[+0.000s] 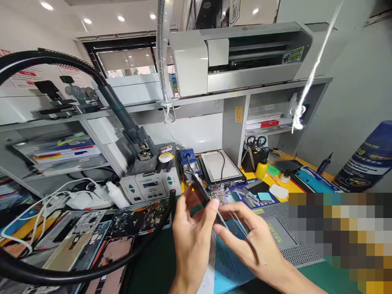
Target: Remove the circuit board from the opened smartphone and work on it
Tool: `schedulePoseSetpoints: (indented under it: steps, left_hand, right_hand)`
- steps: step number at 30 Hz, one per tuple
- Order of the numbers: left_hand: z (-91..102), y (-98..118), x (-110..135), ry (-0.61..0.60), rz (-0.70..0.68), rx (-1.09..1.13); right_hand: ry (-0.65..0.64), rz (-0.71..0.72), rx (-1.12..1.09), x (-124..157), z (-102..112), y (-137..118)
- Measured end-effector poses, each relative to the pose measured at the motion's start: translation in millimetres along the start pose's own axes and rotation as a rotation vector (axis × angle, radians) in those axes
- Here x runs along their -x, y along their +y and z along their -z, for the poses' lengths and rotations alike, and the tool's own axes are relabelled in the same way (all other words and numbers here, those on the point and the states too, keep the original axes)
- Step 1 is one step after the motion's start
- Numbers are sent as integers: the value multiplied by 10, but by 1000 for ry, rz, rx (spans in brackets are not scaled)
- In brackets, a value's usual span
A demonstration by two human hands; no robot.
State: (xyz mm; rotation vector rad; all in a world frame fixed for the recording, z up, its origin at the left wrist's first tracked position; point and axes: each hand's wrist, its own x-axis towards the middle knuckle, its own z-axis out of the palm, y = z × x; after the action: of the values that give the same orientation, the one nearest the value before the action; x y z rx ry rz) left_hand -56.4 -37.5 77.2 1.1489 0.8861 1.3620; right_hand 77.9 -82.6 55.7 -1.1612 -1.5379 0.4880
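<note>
I hold the thin dark flat device (201, 192) tilted above the blue sheet (228, 267): left hand (194, 230) clamped on its side, right hand (249, 232) pinching its near end, slim silver metal tweezers (252, 244) tucked crosswise, presumably freeing fingertips

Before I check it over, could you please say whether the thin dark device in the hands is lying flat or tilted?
Tilted: the thin dark device slants in the left hand, its narrow edge showing.
</note>
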Motion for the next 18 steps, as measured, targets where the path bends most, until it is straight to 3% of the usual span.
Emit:
schedulePoseSetpoints:
  steps: [4, 7, 10, 18]
  left_hand:
    - [31, 22, 3, 61, -13, -102]
    - [96, 13, -36, 132, -28, -149]
    - [152, -9, -84, 105, -23, -111]
    - [182, -38, -116, 68, -19, -22]
  right_hand:
    - [59, -173, -49, -52, 22, 29]
    - [91, -346, -254, -137, 66, 54]
    - [67, -475, -489, -172, 89, 102]
    - [63, -510, -564, -174, 72, 187]
